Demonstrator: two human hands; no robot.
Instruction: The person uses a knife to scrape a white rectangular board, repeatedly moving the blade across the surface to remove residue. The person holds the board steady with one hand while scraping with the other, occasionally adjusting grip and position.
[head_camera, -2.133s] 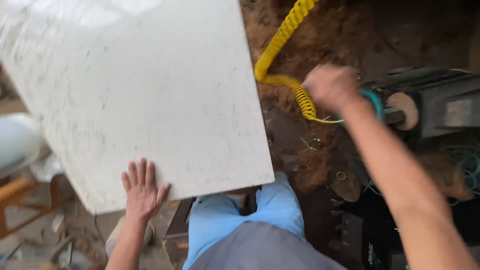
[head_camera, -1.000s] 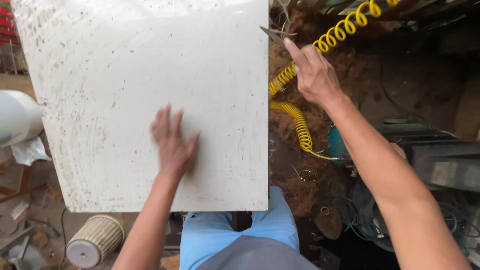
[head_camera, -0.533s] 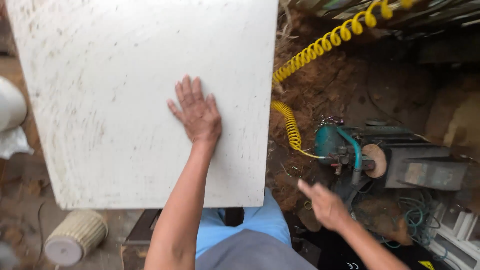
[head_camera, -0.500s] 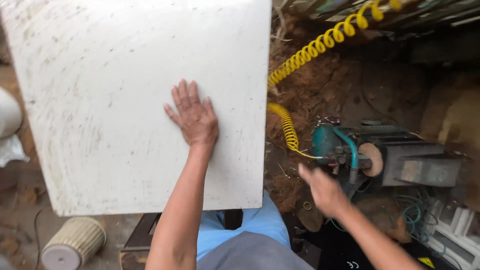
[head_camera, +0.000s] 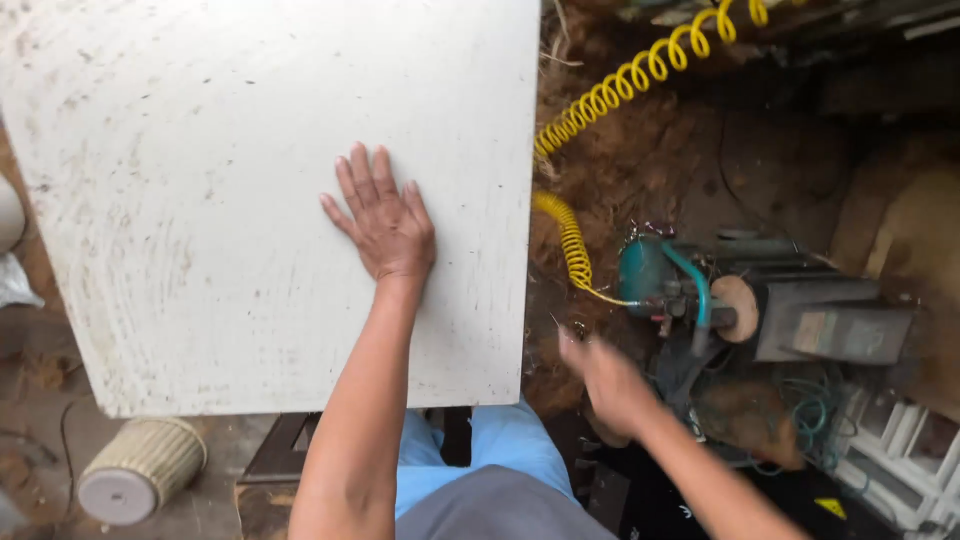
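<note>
White and scuffed, a large flat board (head_camera: 250, 190) fills the left and middle of the head view, its face speckled with dark marks and faint curved scratches. Below its lower left corner, down on the dirt floor (head_camera: 40, 470), lies a pale ribbed spool (head_camera: 140, 470) on its side, one round end facing up. At the far left edge a bit of crumpled grey wrapping (head_camera: 15, 285) shows.

The person's left hand (head_camera: 385, 225) lies flat on the board, palm down, fingers spread wide and straight, gripping nothing; it presses on the right-hand part of the sheet, near its right edge. The forearm runs down toward the person's light blue trousers (head_camera: 500, 455), which show just under the board's near edge.

Right of the board, a yellow coiled hose (head_camera: 600, 100) drops from the top of the view across brown sawdust (head_camera: 650, 170) and curls down to a teal pneumatic tool (head_camera: 650, 280), which rests against a grey machine housing (head_camera: 830, 320).

The right hand (head_camera: 605, 375) is blurred by motion, low and just right of the board's near corner, close to the teal tool but apart from it. It appears to hold nothing, though how far its fingers are open cannot be told. Green cord (head_camera: 810, 405) lies tangled further right.
</note>
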